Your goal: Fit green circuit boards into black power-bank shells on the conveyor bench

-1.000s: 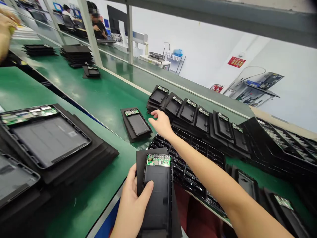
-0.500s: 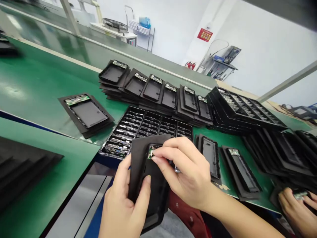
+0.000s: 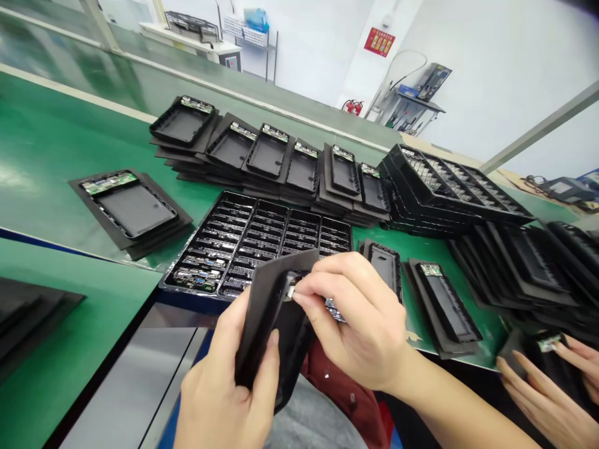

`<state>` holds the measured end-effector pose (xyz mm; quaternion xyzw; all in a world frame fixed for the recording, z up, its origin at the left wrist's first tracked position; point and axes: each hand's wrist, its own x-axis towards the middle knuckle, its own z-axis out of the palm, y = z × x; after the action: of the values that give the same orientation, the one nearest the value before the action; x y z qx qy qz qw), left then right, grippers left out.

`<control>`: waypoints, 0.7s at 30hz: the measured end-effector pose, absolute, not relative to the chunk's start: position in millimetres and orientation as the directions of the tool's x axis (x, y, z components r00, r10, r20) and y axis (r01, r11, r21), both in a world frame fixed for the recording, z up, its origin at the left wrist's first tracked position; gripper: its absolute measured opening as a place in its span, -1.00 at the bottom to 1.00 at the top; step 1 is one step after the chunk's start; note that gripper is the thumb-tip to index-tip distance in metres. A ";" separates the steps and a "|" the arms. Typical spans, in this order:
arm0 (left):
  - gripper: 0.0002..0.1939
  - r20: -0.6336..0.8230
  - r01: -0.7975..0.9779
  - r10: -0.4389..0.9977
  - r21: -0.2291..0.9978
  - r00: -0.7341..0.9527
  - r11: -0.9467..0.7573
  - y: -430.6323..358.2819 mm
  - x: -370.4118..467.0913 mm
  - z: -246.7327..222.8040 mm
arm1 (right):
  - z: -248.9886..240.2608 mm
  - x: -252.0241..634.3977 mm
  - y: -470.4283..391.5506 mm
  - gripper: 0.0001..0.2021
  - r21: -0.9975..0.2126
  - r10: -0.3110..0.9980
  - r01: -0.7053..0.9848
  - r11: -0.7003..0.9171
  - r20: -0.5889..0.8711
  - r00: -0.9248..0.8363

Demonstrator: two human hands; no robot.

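A black plastic case [image 3: 291,346] with a dark backing sheet [image 3: 260,293] behind it is gripped, tilted, in my left hand [image 3: 229,380]; the thumb presses on its inner face. My right hand [image 3: 360,324] pinches a small circuit board [image 3: 291,290] with a whitish part at the case's upper end. Most of the board is hidden by the fingertips and the case wall. Just beyond my hands lies a black compartment tray [image 3: 224,234], with several circuit boards in its near left slots.
Stacks of cases with boards [image 3: 269,149] line the bench behind the tray. Another case [image 3: 133,202] lies left, one [image 3: 449,305] right. Stacked trays [image 3: 458,187] stand at the right back. A co-worker's hands [image 3: 556,386] hold a case at lower right. Dark sheets [image 3: 32,318] lie left.
The held case has tilted more steeply, so its inside shows less. My right fingers stay at its upper end. The view has shifted, and the co-worker's hands and case have come further into view.
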<state>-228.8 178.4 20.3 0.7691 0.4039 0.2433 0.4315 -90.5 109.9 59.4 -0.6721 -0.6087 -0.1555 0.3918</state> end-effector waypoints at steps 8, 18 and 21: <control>-0.58 0.310 0.418 0.746 0.674 0.589 -0.609 178.0 -230.0 19.1 | 55.5 -89.4 107.8 -0.91 -0.286 0.659 0.956 0.062 0.732 0.176; -0.58 0.418 0.445 0.673 0.522 0.610 -0.728 174.7 -227.1 21.1 | 50.1 -86.3 106.3 -0.90 -0.256 0.630 0.959 0.122 0.767 0.125; -0.59 0.433 0.435 0.686 0.547 0.585 -0.716 173.1 -225.6 20.6 | 48.3 -86.1 106.6 -0.90 -0.249 0.617 0.960 0.130 0.778 0.118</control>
<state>-225.6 173.1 20.6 0.8685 0.3226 0.3218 0.1951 -86.1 106.6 48.3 -0.6255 -0.6304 -0.2091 0.4096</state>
